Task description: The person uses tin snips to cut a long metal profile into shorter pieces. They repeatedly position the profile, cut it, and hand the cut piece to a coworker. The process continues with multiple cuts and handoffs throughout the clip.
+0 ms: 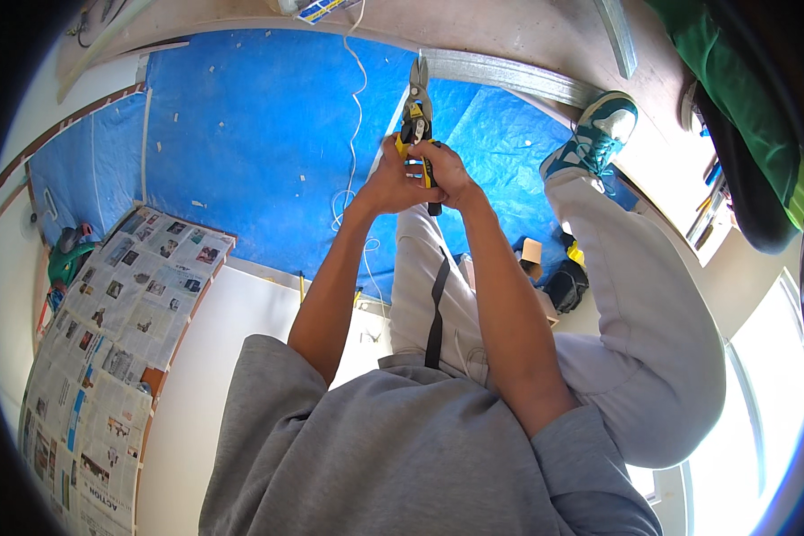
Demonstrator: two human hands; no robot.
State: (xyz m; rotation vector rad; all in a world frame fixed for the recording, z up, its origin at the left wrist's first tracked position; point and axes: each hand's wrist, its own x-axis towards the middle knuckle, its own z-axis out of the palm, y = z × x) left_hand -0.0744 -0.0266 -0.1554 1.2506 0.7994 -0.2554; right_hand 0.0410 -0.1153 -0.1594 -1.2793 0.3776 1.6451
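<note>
Both my hands grip a pair of tin snips (418,121) with grey metal jaws and yellow-and-black handles. My left hand (389,185) is closed around the left handle, and my right hand (451,174) wraps the right one. The jaws point away from me, at the left end of a long galvanized metal channel (500,71). Whether the blades touch the metal cannot be made out. Beside the channel's other end is my right foot, in a teal-and-white sneaker (594,138).
Blue tarp (250,125) covers the floor ahead, with a white cable (355,116) winding over it. Newspaper sheets (121,304) cover a panel at left. A black bag (565,286) lies between my legs. Green fabric (732,80) hangs at upper right, near another metal strip (618,40).
</note>
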